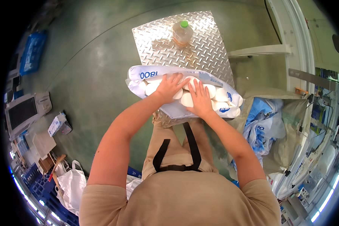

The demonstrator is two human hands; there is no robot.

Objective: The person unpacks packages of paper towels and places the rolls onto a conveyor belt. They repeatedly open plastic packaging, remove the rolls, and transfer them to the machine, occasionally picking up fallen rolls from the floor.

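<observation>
A white plastic bag [165, 70] with blue print lies across the near part of a metal tread-plate surface [150, 35]. Its opening gapes toward me, and several white paper rolls [187, 100] show inside, packed side by side. My left hand [170, 87] rests on the rolls left of the middle, fingers spread. Just right of it, my right hand [200, 100] lies on the rolls with its fingers apart. Neither hand is wrapped round a roll. Farther back on the plate stands a clear bottle [182, 36] with a green cap.
At my right, a large beige sack [290, 124] holds crumpled blue and white plastic bags [263, 128]. Machine framing [303, 49] rises beyond it. On the left are a monitor [23, 113], a blue bin [33, 52] and a white bag [72, 188] near the floor.
</observation>
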